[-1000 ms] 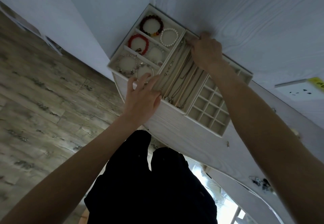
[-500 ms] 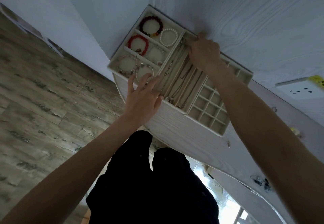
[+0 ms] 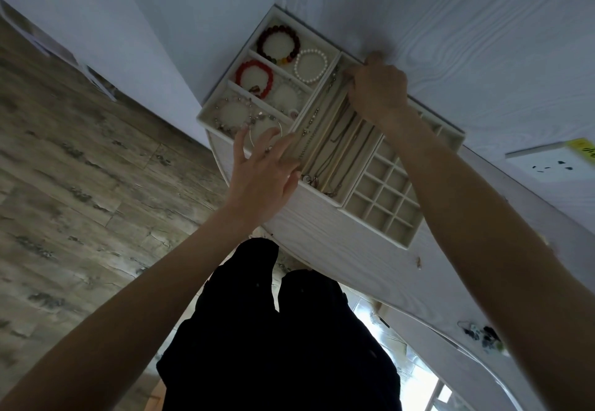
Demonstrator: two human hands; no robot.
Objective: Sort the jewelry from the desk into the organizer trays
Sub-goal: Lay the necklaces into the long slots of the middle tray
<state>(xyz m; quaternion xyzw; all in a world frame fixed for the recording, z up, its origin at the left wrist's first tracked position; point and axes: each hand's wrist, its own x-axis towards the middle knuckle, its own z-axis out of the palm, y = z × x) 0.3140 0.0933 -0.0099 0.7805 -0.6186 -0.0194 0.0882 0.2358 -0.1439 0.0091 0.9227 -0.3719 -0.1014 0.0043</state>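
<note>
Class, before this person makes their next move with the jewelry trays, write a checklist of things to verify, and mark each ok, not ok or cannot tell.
1. Beige necklace tray with long slots sits flat on the white wood-grain desk: ok.
2. Left hand steadies its near edge, fingers straight: ok.
3. Right hand is at its far end; grip on a chain: cannot tell.
4. Beige bracelet tray holds its red bead bracelet and white pearl bracelet: ok.
5. Beige grid tray of small square cells has free cells: ok.
6. Desk cleared of jewelry: not ok, dark tangle of small pieces remains.
</note>
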